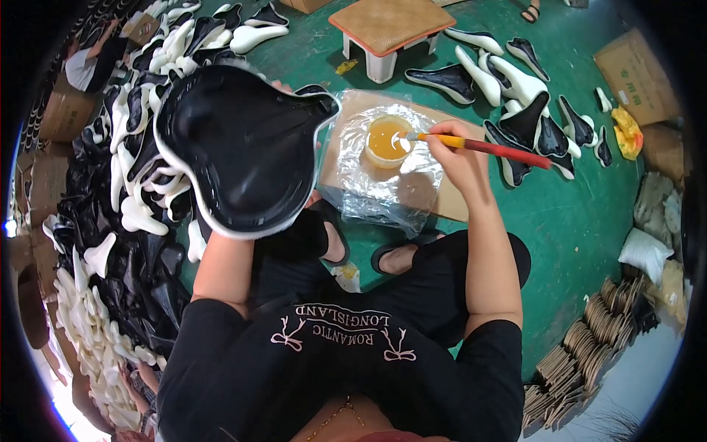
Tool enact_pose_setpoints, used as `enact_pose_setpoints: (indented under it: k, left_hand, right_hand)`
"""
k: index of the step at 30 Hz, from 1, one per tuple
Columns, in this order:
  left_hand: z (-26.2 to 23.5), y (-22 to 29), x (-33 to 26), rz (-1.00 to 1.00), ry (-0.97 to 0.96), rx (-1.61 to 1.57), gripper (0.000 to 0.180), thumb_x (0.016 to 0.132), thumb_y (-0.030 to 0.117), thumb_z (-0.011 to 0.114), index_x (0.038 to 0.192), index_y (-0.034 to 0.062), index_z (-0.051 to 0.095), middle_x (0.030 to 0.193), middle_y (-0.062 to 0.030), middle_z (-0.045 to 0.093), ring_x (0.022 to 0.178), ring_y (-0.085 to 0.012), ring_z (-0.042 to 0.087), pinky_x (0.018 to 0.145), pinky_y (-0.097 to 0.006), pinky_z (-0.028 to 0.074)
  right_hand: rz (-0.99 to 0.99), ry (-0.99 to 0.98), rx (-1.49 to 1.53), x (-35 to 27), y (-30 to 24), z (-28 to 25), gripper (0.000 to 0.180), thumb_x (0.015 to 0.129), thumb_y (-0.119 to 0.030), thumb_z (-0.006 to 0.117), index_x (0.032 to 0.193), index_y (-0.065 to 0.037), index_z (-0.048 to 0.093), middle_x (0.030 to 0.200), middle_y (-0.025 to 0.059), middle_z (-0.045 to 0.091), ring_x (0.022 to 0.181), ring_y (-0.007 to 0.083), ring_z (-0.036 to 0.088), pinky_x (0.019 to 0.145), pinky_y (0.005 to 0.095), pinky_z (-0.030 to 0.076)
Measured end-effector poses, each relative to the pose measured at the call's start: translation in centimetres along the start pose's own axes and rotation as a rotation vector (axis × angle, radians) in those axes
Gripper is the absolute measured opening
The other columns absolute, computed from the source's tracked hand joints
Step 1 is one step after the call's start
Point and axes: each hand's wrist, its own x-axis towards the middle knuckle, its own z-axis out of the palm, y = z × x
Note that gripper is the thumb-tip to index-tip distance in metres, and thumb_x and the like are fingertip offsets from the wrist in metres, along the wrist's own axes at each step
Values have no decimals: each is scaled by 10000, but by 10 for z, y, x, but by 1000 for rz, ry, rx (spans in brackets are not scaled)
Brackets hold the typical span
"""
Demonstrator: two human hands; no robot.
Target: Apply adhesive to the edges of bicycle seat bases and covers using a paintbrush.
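Wearing one black T-shirt, bearing pale lettering and two bow drawings across its front. Resting two feet on a scuffed green floor. Holding up one white-rimmed bicycle seat, hollow black side facing up, left of the cardboard, with the left hand mostly hidden behind it; not telling how far its fingers are spreading. Pinching one red-and-yellow brush in a narrow grip of the right hand, pointing its tip over the right side of one round tub of amber liquid; not telling whether touching. Setting that tub on clear plastic over the cardboard. Working between a heap of seats at left, too overlapped for counting, and a smaller scattered group at right. Facing one low stool, brown-topped and white-legged. Having farther right one yellow bag and one brown box, bearing print and a pale label.
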Motion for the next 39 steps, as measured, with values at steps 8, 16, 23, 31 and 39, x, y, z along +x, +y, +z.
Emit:
enact_pose_setpoints:
  k: [8,16,23,31,39]
  left_hand:
    - [-36,-16,-2,-263,-178,-233,418,904,189,572,1287,34,511,1345,-147,477,1269,-280,439,1088,-402,325]
    - [-15,-47,3,79,-475,484,382,888,132,575,1257,38,541,1326,-141,491,1263,-270,440,1085,-379,317]
    - [-1,-42,8,391,-601,1028,402,855,102,572,1252,42,555,1336,-146,486,1258,-279,448,1058,-333,339]
    - [7,-34,1,395,-593,1047,449,803,140,632,1243,85,559,1354,-161,473,1232,-307,482,1003,-333,407]
    - [2,-41,11,421,-627,1086,451,827,168,609,1267,96,541,1352,-160,476,1230,-307,486,1012,-341,399]
  right_hand:
    - [-38,36,95,5,-12,-1,89,811,-80,666,850,-10,627,777,24,624,694,58,560,619,200,444]
    - [-119,-10,130,-6,-33,-9,119,759,-94,672,837,-11,640,796,54,646,734,85,595,661,228,479]
    - [-146,-5,54,-4,-31,-18,84,805,-71,645,845,-2,619,744,4,596,669,51,533,602,195,426]
    - [-17,-42,370,-5,-34,-19,72,816,-63,630,841,3,619,745,22,613,661,66,555,613,207,449]
    - [-64,-226,417,-7,-39,-24,55,799,-49,630,806,4,618,748,24,610,696,73,555,635,212,445]
